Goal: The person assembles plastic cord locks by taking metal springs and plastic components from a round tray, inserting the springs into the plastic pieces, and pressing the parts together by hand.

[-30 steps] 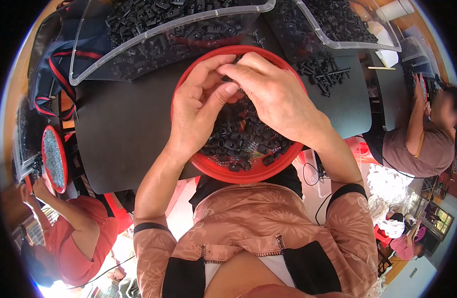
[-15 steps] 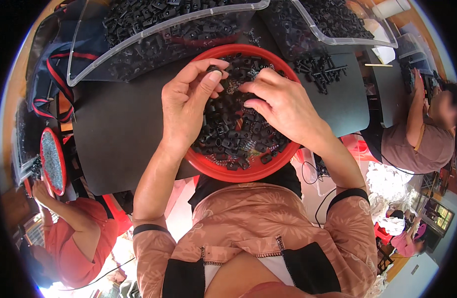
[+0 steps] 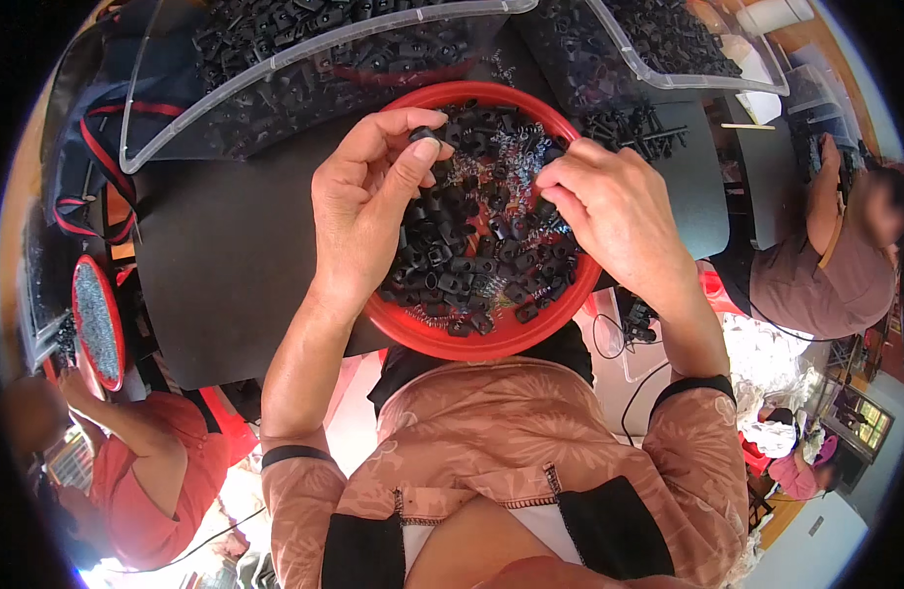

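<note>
Above the left part of a red round basin [image 3: 450, 344], my left hand [image 3: 361, 201] pinches a small black plastic piece [image 3: 424, 133] between thumb and fingers. My right hand [image 3: 624, 211] is over the basin's right side, its thumb and fingertips drawn together beside a patch of small metal springs [image 3: 520, 162]. Whatever is between those fingertips is hidden. Many black hollow plastic pieces [image 3: 457, 267], which look like cord-lock bodies, lie loose in the basin with the springs mixed among them.
Two clear bins full of black parts, the left bin [image 3: 304, 61] and right bin [image 3: 658, 79], stand beyond the basin on the dark table [image 3: 226, 255]. Black stemmed parts [image 3: 648, 133] lie to its right. Co-workers sit left [image 3: 172, 461] and right [image 3: 825, 285]; a red spring-filled tray [image 3: 121, 368] is far left.
My right hand has moved right from the basin's middle toward its right rim, uncovering more springs. My left hand stays nearly in place with the black piece.
</note>
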{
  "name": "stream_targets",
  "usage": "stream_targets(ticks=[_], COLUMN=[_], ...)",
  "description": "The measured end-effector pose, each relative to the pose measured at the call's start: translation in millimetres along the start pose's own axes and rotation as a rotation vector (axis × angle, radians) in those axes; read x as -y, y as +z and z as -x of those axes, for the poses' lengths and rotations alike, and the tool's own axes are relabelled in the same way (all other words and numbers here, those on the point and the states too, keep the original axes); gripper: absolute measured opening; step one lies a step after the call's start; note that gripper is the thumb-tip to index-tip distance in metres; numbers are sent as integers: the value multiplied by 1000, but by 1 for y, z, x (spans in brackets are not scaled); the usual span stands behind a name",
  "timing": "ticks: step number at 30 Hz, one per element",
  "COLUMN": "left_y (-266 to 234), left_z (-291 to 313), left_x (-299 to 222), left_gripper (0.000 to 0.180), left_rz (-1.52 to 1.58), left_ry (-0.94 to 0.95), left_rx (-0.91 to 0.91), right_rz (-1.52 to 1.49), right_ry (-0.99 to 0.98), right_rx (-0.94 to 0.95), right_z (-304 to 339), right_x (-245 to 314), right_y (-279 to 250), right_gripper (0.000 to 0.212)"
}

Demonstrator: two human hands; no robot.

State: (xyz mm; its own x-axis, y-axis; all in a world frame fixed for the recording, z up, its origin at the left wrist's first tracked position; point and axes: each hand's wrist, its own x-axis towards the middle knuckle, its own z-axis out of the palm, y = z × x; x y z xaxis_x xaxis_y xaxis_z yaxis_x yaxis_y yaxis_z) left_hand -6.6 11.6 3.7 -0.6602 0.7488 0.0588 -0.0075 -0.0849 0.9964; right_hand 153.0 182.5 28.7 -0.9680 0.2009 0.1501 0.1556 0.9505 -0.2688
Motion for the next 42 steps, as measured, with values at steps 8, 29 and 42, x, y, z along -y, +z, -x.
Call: stream_targets(ticks=[8, 29, 42], left_y=[3, 2, 13], left_z=[0, 1, 7], left_x=[2, 0, -3], left_gripper=[21, 18, 12], left_rz=[17, 24, -454], left_ry=[-18, -28, 236], left_rx=[10, 21, 145], right_rz=[-5, 31, -56], right_ry=[-83, -84, -190], right_rx=[31, 149, -366], right_z=[-1, -13, -14], right_x=[8, 24, 28], right_y=[11, 24, 20], right_gripper=[6, 14, 27])
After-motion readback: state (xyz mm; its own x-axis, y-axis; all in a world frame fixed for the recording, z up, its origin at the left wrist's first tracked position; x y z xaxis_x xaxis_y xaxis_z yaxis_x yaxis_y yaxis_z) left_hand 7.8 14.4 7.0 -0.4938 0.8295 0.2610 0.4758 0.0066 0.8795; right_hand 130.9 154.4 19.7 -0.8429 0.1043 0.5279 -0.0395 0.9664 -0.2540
